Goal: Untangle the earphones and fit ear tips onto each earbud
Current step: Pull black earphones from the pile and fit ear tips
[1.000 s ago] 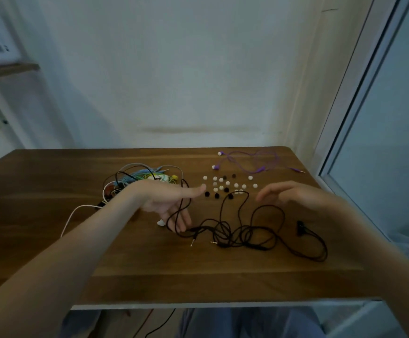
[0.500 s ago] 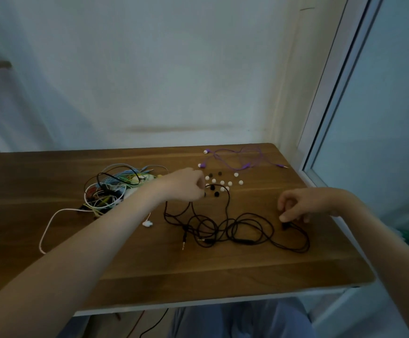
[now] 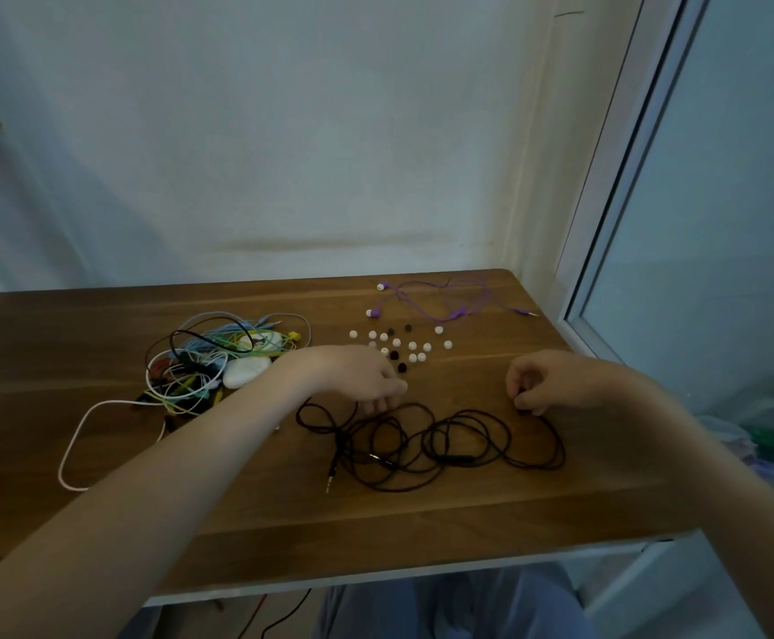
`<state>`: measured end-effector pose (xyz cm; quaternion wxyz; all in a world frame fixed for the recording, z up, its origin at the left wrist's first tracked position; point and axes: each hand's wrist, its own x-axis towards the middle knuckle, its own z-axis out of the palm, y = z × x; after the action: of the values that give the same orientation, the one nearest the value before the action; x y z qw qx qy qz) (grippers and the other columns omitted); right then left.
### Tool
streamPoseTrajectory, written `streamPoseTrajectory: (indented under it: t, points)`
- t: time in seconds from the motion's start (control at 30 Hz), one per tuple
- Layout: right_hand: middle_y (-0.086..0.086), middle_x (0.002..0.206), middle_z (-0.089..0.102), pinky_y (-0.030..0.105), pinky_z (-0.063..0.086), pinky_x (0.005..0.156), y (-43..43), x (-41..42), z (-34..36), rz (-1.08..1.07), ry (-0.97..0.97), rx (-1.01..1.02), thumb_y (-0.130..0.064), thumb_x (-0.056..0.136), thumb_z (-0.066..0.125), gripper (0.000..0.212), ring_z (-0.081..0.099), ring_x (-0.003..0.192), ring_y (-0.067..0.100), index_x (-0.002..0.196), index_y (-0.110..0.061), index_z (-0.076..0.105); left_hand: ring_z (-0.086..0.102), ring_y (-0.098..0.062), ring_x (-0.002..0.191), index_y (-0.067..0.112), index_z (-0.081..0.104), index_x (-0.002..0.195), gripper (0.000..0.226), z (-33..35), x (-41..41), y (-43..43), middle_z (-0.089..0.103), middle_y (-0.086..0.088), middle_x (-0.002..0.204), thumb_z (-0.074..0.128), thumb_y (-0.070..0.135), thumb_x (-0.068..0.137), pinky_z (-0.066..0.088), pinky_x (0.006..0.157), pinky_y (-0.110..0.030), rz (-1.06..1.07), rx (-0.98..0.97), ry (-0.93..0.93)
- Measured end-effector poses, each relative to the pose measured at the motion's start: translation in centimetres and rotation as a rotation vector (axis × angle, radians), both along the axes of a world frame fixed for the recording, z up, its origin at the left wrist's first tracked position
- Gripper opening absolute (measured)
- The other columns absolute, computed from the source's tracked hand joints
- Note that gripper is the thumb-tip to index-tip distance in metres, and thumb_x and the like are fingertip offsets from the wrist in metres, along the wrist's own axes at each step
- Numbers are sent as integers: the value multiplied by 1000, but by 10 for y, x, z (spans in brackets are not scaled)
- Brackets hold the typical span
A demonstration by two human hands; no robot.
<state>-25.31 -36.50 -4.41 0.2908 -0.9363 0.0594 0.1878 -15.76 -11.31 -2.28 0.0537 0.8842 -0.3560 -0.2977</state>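
Observation:
A black earphone cable [image 3: 422, 447] lies in loose tangled loops at the table's front middle, its jack [image 3: 330, 481] pointing toward me. My right hand [image 3: 551, 382] pinches the black earbud [image 3: 521, 402] at the cable's right end, just above the wood. My left hand [image 3: 366, 378] hovers palm down over the cable's left loops, fingers curled together; whatever sits inside them is hidden. Just beyond it lie several loose white and dark ear tips [image 3: 399, 345].
A heap of tangled coloured earphones [image 3: 210, 362] with a white cable loop [image 3: 76, 435] sits at the left. Purple earphones [image 3: 440, 302] lie untangled at the back right. The wooden table [image 3: 422, 523] ends near a window frame on the right.
My left hand drew back from the ear tips toward the black cable. My right hand stayed pinched on the earbud at the cable's right end.

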Motion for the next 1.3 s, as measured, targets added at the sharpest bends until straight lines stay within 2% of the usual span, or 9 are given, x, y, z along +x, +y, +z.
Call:
streamPoseTrajectory:
  t: [0.13, 0.27, 0.37, 0.53, 0.73, 0.93, 1.0, 1.13, 1.3]
  points:
    - [3, 100, 63, 19, 51, 70, 7, 6, 2, -27, -65, 134, -15, 89, 64, 5, 66, 83, 12, 93, -17, 62, 62, -10, 79, 9, 68, 103, 41, 3, 4, 8, 69, 0, 91, 37, 36, 103, 50, 80, -25, 63, 29, 206]
    - [1, 91, 64, 18, 50, 71, 23, 8, 10, 0, -113, 356, -13, 88, 63, 5, 64, 75, 7, 92, -12, 61, 58, -7, 60, 10, 69, 91, 43, 13, 6, 12, 69, -1, 77, 37, 37, 103, 46, 57, -17, 111, 109, 350]
    - [4, 95, 62, 21, 52, 74, 37, 17, 9, -21, -166, 492, -9, 88, 63, 9, 62, 81, 13, 96, -11, 62, 57, -7, 59, 11, 69, 86, 47, 14, 6, 14, 67, 0, 75, 37, 41, 102, 46, 53, -16, 108, 112, 381]
    - [6, 93, 59, 24, 53, 76, 60, 33, -2, -114, -163, 750, -5, 86, 63, 8, 61, 80, 13, 94, -6, 64, 57, -9, 86, 22, 62, 94, 40, -5, 19, 13, 62, 6, 93, 44, 59, 93, 44, 77, -28, 97, -249, -154]
    - [13, 96, 64, 27, 56, 78, 87, 51, -12, -249, -166, 1041, 3, 91, 53, 9, 66, 87, 19, 95, 0, 61, 59, -11, 100, 24, 53, 119, 44, -23, 23, 11, 63, 5, 108, 64, 49, 85, 46, 79, -23, 175, -566, -17]
    - [19, 100, 63, 28, 58, 73, 97, 64, -13, -319, -136, 1169, 7, 92, 50, 14, 69, 83, 23, 103, 2, 56, 65, -6, 66, 18, 59, 97, 7, -47, 24, 13, 70, -2, 87, 63, 17, 92, 54, 67, -22, 320, -914, 109]
    - [17, 92, 66, 30, 59, 67, 93, 69, -9, -323, -164, 1023, 4, 93, 50, 17, 69, 74, 23, 109, 0, 54, 64, -13, 66, 14, 61, 93, 4, -53, 26, 16, 70, -6, 83, 61, 11, 92, 54, 66, -26, 385, -1024, 220]
    - [4, 99, 68, 25, 52, 63, 74, 100, -12, -316, -402, 275, -7, 95, 49, 18, 64, 75, 15, 106, -13, 61, 63, -16, 71, 8, 60, 97, 7, -63, 30, 22, 71, -5, 84, 55, 11, 95, 52, 65, -25, 487, -1181, 470]
    - [1, 119, 61, 23, 38, 79, 66, 139, -22, -176, -450, -37, -13, 97, 47, 25, 51, 97, 10, 115, -18, 63, 63, -16, 71, 8, 55, 99, 6, -73, 38, 24, 72, -10, 93, 51, 8, 95, 50, 64, -22, 580, -1323, 611]
